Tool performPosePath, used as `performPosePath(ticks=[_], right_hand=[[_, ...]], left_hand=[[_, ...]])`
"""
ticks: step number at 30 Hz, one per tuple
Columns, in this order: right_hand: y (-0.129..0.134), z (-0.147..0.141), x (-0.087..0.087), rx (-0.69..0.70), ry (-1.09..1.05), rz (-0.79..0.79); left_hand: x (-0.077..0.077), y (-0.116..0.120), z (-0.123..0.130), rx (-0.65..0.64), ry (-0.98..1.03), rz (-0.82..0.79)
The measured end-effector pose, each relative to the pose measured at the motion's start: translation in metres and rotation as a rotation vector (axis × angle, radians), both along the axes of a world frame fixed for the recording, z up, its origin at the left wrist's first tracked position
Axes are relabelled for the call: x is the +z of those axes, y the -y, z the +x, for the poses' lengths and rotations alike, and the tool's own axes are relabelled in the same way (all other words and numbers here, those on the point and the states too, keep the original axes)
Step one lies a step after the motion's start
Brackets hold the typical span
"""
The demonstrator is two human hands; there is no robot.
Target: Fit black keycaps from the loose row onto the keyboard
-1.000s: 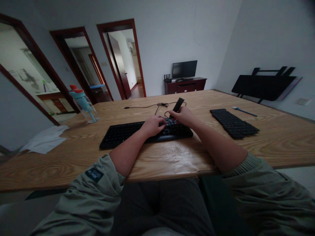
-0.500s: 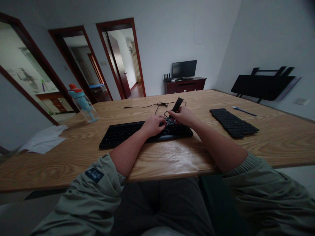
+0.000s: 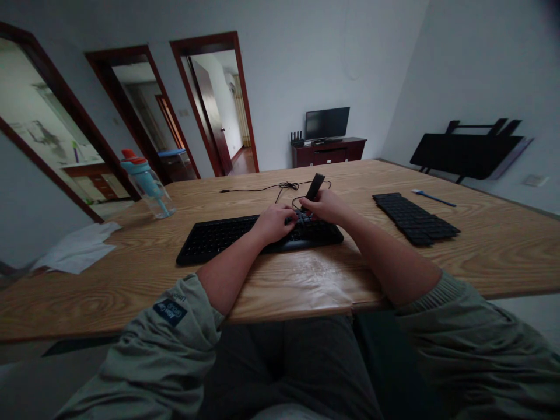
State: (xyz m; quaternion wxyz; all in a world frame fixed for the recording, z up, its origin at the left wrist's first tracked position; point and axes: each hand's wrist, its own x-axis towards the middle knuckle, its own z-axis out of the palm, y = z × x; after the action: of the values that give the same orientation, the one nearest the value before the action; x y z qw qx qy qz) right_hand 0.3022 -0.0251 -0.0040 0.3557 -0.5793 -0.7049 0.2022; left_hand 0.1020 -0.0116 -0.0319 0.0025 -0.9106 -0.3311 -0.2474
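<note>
A black keyboard (image 3: 219,236) lies on the wooden table in front of me, its right part partly covered by my hands. My left hand (image 3: 276,223) rests on it with curled fingers, the fingertips down at the keys; whether something small is pinched there is hidden. My right hand (image 3: 326,207) is closed around a black bar-shaped piece (image 3: 315,185), which stands tilted upward above the keyboard's right part. The lower end of this piece is hidden by the fingers. Behind the hands runs the keyboard's thin black cable (image 3: 254,189), bundled in the middle.
On the right lies a black slab of key-like rows with stepped edges (image 3: 413,219), with a blue-handled brush (image 3: 433,197) beyond it. A clear bottle with an orange lid (image 3: 151,186) stands at the left, behind white paper sheets (image 3: 81,248). The table's front edge (image 3: 280,318) is near my lap.
Almost nothing differs. Both hands stay at the same place on the keyboard, and the black bar-shaped piece keeps its tilt in my right hand.
</note>
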Motion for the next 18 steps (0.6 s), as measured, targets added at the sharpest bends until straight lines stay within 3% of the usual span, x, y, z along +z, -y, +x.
performPosePath(ticks=[13, 18], right_hand=[[0.0019, 0.0008, 0.0025, -0.027, -0.044, -0.138], [0.0029, 0.0028, 0.0032, 0.045, 0.046, -0.018]], left_hand=[[-0.0008, -0.0032, 0.0008, 0.017, -0.041, 0.029], [-0.0009, -0.0019, 0.0014, -0.018, -0.053, 0.017]])
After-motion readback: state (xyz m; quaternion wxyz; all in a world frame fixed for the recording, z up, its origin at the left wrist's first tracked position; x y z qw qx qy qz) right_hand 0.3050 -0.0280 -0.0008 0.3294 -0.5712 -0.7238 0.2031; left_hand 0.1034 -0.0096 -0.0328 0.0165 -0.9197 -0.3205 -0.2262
